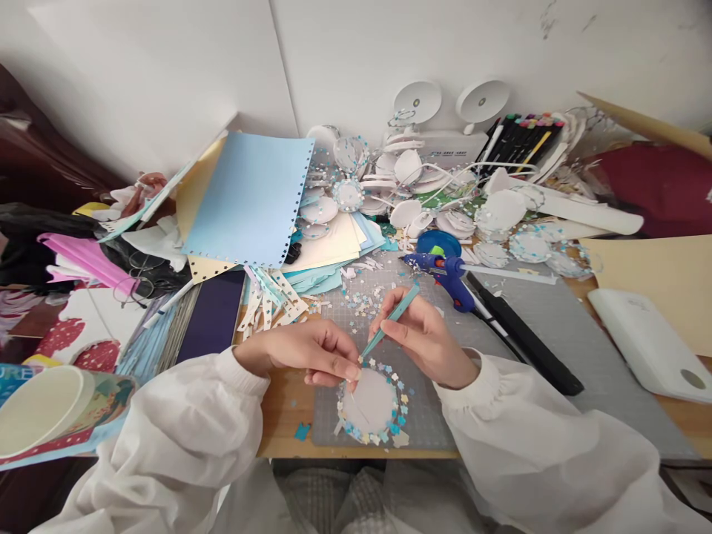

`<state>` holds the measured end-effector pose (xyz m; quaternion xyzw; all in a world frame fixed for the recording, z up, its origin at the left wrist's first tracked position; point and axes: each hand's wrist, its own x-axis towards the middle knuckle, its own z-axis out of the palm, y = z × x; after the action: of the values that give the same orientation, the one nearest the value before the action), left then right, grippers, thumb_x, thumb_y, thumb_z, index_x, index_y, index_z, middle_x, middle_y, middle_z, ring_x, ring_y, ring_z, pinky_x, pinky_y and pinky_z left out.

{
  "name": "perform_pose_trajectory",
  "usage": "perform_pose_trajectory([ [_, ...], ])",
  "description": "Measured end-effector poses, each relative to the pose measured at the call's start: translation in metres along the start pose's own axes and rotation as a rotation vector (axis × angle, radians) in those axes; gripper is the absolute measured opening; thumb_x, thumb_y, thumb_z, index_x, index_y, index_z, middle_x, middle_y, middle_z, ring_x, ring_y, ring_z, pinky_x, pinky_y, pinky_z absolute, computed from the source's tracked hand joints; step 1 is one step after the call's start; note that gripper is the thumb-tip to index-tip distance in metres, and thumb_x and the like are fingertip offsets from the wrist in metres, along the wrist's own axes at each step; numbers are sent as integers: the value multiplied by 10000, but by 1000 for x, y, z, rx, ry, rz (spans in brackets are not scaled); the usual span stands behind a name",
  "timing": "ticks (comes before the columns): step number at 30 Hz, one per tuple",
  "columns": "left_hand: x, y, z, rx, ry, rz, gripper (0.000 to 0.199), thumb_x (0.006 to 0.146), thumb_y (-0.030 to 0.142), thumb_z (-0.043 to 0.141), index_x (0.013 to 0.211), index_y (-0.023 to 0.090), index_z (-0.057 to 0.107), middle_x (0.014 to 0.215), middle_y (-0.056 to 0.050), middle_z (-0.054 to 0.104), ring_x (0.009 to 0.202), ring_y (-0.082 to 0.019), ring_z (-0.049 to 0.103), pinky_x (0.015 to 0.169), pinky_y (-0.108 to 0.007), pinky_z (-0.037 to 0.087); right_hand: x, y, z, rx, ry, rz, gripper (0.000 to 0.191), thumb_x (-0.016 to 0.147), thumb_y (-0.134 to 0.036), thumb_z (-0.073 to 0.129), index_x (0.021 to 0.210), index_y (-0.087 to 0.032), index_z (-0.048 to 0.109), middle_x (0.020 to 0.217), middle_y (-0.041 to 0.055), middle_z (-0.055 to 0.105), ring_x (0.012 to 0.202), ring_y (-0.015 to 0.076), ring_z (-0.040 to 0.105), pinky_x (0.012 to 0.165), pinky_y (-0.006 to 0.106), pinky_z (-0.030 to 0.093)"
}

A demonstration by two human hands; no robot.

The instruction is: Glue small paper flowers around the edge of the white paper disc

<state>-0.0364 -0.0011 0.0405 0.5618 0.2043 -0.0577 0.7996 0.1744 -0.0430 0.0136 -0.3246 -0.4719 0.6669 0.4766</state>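
On the cutting mat lies a round white disc (368, 400), ringed by a garland (398, 386) of tiny blue, white and cream paper flowers. My left hand (317, 352) pinches a thin pale strand (359, 408) at the disc's upper left; the strand hangs across its face. Teal tweezers (392, 320) are held in my right hand (420, 334), slanting down to the left. Their tips meet the garland beside my left fingertips, at a small cream flower. Whether the tips grip that flower, I cannot tell.
Loose paper flowers (364, 300) are scattered beyond my hands. A blue glue gun (453, 278) lies right of them, near a long black case (528, 341). Blue punched paper (253, 200) and several decorated discs (350, 194) crowd the back. A paper cup (50, 408) stands left.
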Motion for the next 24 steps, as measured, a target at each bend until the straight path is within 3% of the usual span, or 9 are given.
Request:
perform_pose_trajectory([
  [5, 0, -1, 0, -24, 5, 15, 264, 867, 389, 624, 790, 139, 658, 458, 66, 411, 384, -56, 314, 415, -233, 189, 2, -4, 3, 47, 69, -29, 272, 774, -352, 736, 848, -226, 506, 735, -26, 595, 695, 138, 633, 639, 286, 523],
  [11, 1, -3, -3, -9, 89, 32, 270, 870, 378, 619, 810, 117, 653, 477, 68, 421, 404, -54, 328, 422, -215, 222, 4, -12, 2, 116, 231, -135, 295, 733, -313, 771, 811, -232, 497, 737, -38, 553, 710, 129, 626, 616, 261, 514],
  [14, 4, -3, -3, 49, 247, 85, 314, 876, 414, 598, 794, 114, 641, 481, 70, 423, 411, -53, 341, 434, -200, 262, 3, -11, 1, 51, 313, -271, 248, 770, -283, 739, 828, -244, 501, 768, -31, 555, 745, 138, 629, 649, 287, 538],
  [18, 9, -6, -2, 323, 581, 131, 417, 881, 482, 557, 673, 123, 596, 479, 50, 457, 420, -59, 370, 441, -195, 284, -1, -9, 2, -263, 396, -587, 143, 847, -190, 638, 869, -260, 515, 796, -6, 593, 787, 171, 657, 733, 374, 575],
  [22, 14, -7, 3, 582, 779, 166, 492, 893, 476, 529, 545, 128, 527, 473, 33, 468, 459, -65, 375, 469, -202, 283, -6, -5, 0, -637, 289, -948, 227, 799, -27, 604, 870, -235, 546, 783, 10, 609, 803, 191, 686, 694, 376, 607],
  [24, 14, -6, 7, 642, 874, 234, 465, 892, 437, 541, 549, 123, 531, 502, 33, 464, 494, -66, 366, 486, -205, 272, -7, -5, -2, -783, 201, -1059, 261, 766, 28, 603, 862, -210, 555, 805, 25, 613, 835, 192, 694, 698, 359, 619],
])
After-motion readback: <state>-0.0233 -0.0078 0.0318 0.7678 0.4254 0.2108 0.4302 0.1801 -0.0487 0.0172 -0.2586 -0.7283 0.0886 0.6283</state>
